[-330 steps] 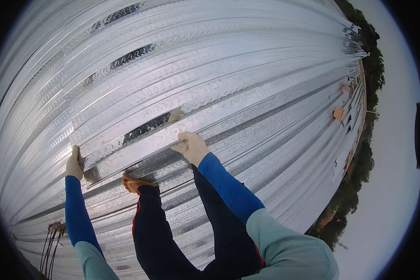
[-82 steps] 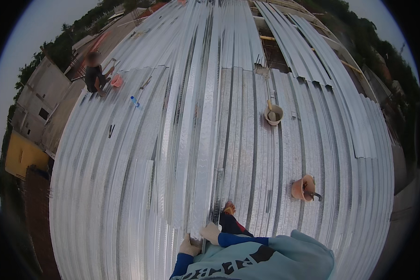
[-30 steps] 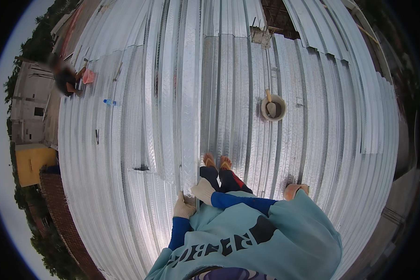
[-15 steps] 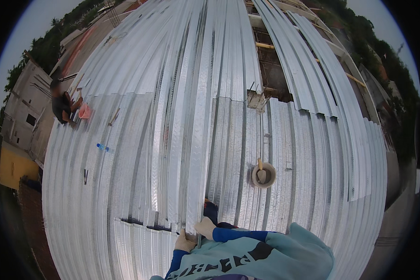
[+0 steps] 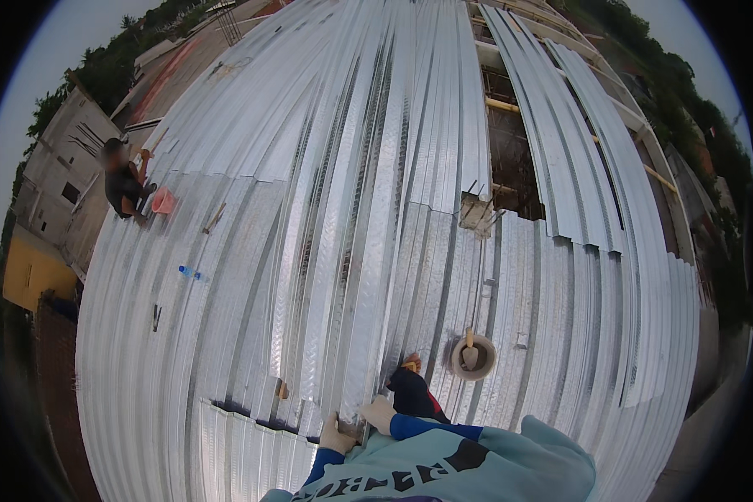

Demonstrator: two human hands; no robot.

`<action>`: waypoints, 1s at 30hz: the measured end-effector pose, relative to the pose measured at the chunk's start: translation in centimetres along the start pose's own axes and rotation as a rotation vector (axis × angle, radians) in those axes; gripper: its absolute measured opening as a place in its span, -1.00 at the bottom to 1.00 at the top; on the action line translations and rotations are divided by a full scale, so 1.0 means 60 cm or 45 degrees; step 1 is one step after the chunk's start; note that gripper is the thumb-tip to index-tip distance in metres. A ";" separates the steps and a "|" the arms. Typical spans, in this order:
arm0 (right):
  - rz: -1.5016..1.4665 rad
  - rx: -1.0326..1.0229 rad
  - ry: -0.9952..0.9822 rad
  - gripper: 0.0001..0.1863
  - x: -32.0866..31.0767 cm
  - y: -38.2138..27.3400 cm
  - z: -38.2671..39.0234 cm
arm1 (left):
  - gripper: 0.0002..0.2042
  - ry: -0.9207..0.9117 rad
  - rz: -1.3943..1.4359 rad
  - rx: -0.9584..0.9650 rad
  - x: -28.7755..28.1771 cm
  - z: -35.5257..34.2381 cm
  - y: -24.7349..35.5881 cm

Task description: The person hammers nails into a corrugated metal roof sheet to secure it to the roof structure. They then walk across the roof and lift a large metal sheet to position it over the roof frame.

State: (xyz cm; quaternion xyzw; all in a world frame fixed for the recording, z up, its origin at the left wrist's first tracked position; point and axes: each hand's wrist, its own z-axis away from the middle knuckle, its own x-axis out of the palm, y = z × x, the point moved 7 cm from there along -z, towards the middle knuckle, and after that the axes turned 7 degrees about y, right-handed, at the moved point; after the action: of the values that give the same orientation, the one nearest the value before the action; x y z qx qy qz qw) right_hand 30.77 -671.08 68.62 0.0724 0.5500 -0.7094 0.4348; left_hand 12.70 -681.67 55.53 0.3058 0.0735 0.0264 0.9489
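Pinching a metal sheet (image 5: 368, 335) between fingers — left hand (image 5: 336, 437) at near-left corner, right hand (image 5: 380, 413) on right edge, probably for level support.

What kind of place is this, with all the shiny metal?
It looks like a building site, probably high up on an unfinished roof or floor. Ribbed metal sheets are laid side by side, an open gap shows among them, and a bucket holds a trowel.
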 end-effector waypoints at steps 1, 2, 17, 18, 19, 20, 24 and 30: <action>-0.425 0.395 0.084 -0.84 -0.015 0.020 -0.021 | -0.52 -0.011 -0.098 0.088 0.002 -0.029 0.025; -0.857 0.815 0.161 -0.88 -0.009 0.041 -0.015 | -0.55 -0.053 0.156 -0.025 0.013 -0.040 0.044; 0.581 -0.401 -0.087 -0.90 -0.218 0.094 -0.227 | -0.76 0.136 1.246 -0.539 0.214 -0.124 0.299; 0.548 -0.379 -0.103 -0.89 -0.231 0.115 -0.235 | -0.75 0.118 1.277 -0.583 0.237 -0.138 0.306; 0.516 -0.347 -0.115 -0.88 -0.243 0.135 -0.245 | -0.74 0.101 1.288 -0.651 0.257 -0.150 0.311; 0.037 0.151 -0.028 -0.83 -0.288 0.176 -0.255 | -0.73 0.066 1.288 -0.711 0.294 -0.142 0.341; -1.005 1.044 0.180 -0.63 -0.351 0.183 -0.256 | -0.68 -0.091 1.013 -0.487 0.300 -0.277 0.260; -0.875 0.920 0.188 -0.57 -0.457 0.200 -0.342 | -0.67 -0.025 1.316 -0.810 0.368 -0.198 0.488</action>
State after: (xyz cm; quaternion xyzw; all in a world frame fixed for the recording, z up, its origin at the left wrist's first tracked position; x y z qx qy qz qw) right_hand 48.19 -639.22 68.03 0.0830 0.2906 -0.9496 0.0830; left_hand 32.53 -648.99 60.38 0.0036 -0.1046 0.5016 0.8587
